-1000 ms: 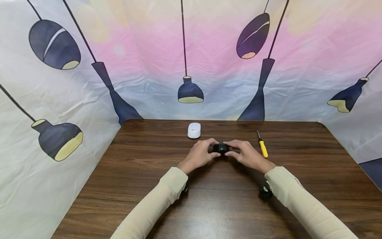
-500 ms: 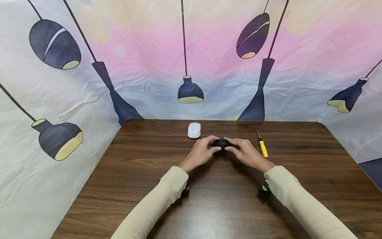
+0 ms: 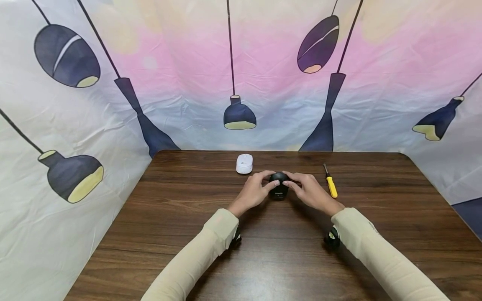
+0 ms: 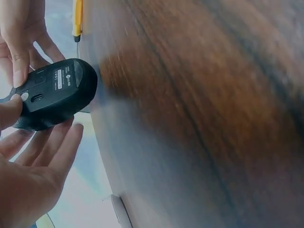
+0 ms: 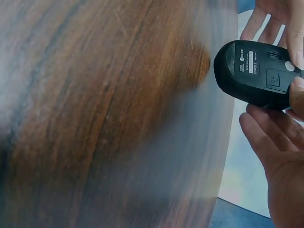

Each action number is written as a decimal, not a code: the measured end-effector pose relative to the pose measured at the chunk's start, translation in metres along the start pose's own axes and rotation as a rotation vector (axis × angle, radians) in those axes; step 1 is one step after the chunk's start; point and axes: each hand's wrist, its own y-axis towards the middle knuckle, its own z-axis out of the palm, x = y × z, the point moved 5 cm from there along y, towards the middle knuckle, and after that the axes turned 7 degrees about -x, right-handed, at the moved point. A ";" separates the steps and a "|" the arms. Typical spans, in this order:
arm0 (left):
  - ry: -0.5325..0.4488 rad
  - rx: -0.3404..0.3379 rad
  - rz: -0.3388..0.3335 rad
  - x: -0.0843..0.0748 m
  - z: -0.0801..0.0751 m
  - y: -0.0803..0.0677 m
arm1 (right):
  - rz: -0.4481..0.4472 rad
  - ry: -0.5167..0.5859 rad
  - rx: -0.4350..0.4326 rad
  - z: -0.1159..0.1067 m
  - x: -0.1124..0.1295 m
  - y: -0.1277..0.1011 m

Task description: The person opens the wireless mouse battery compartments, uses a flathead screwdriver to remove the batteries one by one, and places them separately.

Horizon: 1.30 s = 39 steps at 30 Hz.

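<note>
Both hands hold a black computer mouse (image 3: 279, 191) above the dark wooden table, near its middle. My left hand (image 3: 253, 190) grips one side and my right hand (image 3: 311, 192) the other, thumbs on the underside and fingers behind. In the left wrist view the mouse (image 4: 59, 90) is tipped up, its flat base with a printed label and sensor window turned toward the wrists. The right wrist view also shows a battery cover on the base of the mouse (image 5: 259, 71), with the thumb tips close together near a pale round spot.
A white mouse (image 3: 244, 164) lies farther back to the left of the hands. A screwdriver with a yellow handle (image 3: 332, 186) lies to their right. Behind the wooden table (image 3: 180, 234) hangs a fabric backdrop (image 3: 196, 83) printed with lamps.
Both hands have tilted the black mouse up, so its underside now faces the person. The thumbs have moved inward over the base. White mouse and screwdriver have stayed put.
</note>
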 end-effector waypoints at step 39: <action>-0.175 -0.007 -0.207 0.011 0.007 -0.003 | 0.196 0.103 0.038 0.012 -0.003 0.000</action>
